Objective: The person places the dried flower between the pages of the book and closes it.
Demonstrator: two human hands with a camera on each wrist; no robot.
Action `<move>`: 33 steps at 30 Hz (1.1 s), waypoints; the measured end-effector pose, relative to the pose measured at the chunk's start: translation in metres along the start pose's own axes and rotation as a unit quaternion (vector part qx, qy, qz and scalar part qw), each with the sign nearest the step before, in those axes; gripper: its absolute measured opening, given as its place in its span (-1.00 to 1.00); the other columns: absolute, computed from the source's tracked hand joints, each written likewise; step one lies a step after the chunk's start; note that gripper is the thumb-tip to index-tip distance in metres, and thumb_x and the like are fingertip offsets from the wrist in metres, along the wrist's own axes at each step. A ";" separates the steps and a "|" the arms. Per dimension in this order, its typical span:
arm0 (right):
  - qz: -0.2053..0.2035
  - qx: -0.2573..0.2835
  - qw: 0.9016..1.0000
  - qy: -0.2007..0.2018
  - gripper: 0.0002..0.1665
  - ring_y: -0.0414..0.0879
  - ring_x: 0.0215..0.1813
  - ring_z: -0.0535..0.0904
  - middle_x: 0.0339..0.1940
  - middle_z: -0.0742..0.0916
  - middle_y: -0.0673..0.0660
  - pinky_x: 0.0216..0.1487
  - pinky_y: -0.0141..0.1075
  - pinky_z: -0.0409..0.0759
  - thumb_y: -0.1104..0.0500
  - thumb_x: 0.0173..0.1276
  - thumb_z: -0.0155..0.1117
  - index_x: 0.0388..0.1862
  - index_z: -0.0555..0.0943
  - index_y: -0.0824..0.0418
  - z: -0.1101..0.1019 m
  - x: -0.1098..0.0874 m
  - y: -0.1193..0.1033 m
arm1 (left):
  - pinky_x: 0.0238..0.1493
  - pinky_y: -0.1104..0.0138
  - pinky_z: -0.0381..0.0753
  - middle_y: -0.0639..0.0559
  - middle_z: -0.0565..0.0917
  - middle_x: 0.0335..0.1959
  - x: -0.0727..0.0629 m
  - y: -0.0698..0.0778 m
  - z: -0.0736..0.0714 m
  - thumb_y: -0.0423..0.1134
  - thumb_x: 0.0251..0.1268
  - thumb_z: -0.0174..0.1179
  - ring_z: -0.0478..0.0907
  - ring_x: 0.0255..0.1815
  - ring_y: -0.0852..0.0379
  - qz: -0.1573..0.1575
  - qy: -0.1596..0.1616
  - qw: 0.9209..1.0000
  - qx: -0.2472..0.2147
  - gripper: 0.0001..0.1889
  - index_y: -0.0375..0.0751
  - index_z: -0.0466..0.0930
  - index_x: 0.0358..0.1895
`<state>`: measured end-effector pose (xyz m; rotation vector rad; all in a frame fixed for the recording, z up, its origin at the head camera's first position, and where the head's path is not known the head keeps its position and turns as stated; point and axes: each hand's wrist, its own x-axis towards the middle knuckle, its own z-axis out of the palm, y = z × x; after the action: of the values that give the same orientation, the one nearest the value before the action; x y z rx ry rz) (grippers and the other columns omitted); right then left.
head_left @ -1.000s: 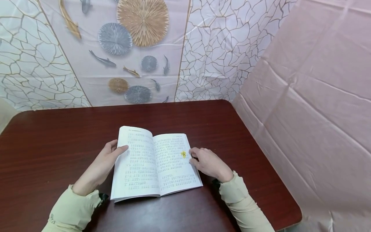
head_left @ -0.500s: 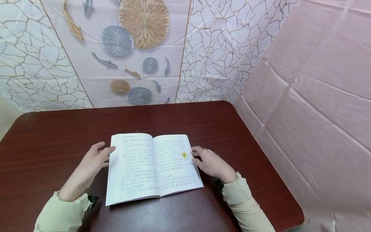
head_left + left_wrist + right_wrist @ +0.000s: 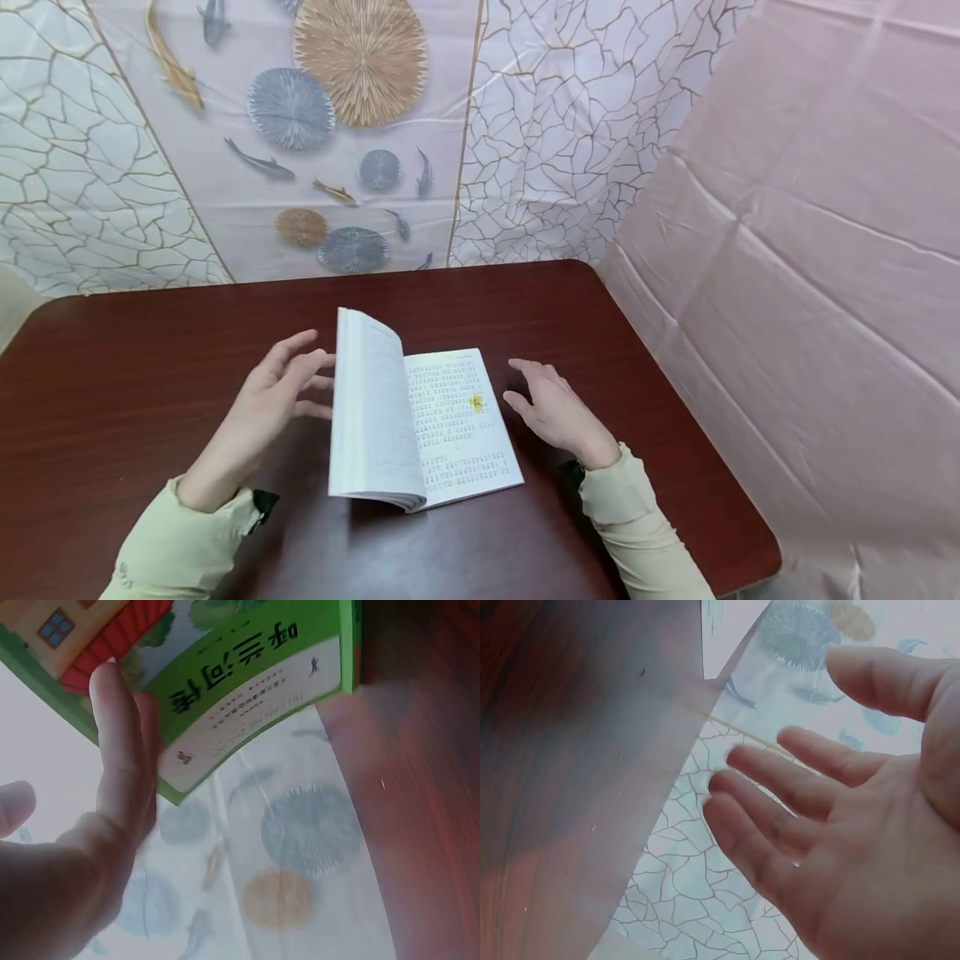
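Note:
An open book (image 3: 457, 417) lies on the table, its right half flat, with printed text and a small yellow mark on the page. Its left half stands raised and leans toward the right. My left hand (image 3: 270, 400) is at the outer side of that raised half, fingers loosely extended and their tips at the cover. In the left wrist view the green cover (image 3: 247, 682) shows a red-roofed house and dark characters, with my fingers (image 3: 116, 742) against it. Just right of the book, my right hand (image 3: 558, 412) holds nothing, its fingers extended, as the right wrist view also shows.
The dark red-brown table (image 3: 150, 358) has rounded corners and a glossy front area. Behind it hangs a patterned cloth (image 3: 540, 167) with fish and round leaf prints. A plain pinkish cloth (image 3: 810, 275) hangs along the right side.
The book's left half, lying low half a second ago, has swung up toward the right. My left hand has moved right with it. My right hand has come away from the right page's edge.

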<state>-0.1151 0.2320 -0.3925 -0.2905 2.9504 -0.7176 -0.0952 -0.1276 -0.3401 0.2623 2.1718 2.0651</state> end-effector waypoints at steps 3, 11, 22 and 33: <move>-0.013 -0.013 1.000 0.024 -0.34 0.16 0.47 0.17 0.47 0.35 0.24 0.38 0.20 0.14 0.01 0.49 0.12 0.45 0.28 0.25 -0.003 0.001 0.004 | -0.21 0.13 0.68 -0.42 0.53 0.12 0.006 -0.005 0.013 -0.10 0.59 -0.13 0.68 -0.11 0.02 0.049 -0.032 0.998 -0.001 -0.49 -0.40 0.20 0.39; -0.015 -0.024 0.997 0.068 -0.38 0.22 0.53 0.00 0.54 0.19 0.30 0.38 0.23 -0.01 0.02 0.58 -0.06 0.47 0.23 0.32 -0.014 0.003 0.010 | 0.31 -0.05 0.32 -0.07 0.43 0.35 0.008 -0.036 0.050 0.07 0.52 -0.05 0.35 0.36 -0.08 0.094 -0.156 0.948 0.260 -0.46 -0.12 0.32 0.41; 0.017 -0.038 0.998 0.049 -0.17 0.19 0.58 -0.21 0.58 0.05 0.29 0.43 0.22 -0.19 -0.19 0.53 -0.06 0.54 0.09 0.28 -0.013 0.005 0.013 | 0.31 -0.33 0.03 -0.13 0.10 0.54 0.001 -0.070 0.074 0.28 0.37 0.01 0.04 0.51 -0.21 0.113 -0.260 0.815 0.505 -0.31 0.20 0.16 0.51; 0.020 -0.064 0.997 0.042 -0.07 0.19 0.58 -0.24 0.58 0.01 0.30 0.43 0.22 -0.20 -0.24 0.46 0.04 0.56 0.02 0.26 -0.011 0.006 0.015 | 0.27 -0.41 -0.03 -0.14 0.13 0.52 0.011 -0.076 0.049 0.28 0.22 0.18 0.06 0.52 -0.12 0.092 -0.218 0.822 0.518 -0.28 0.13 0.34 0.43</move>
<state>-0.1250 0.2484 -0.3894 -0.2155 3.0779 -0.5498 -0.0981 -0.0813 -0.4179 0.9500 2.7271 0.5207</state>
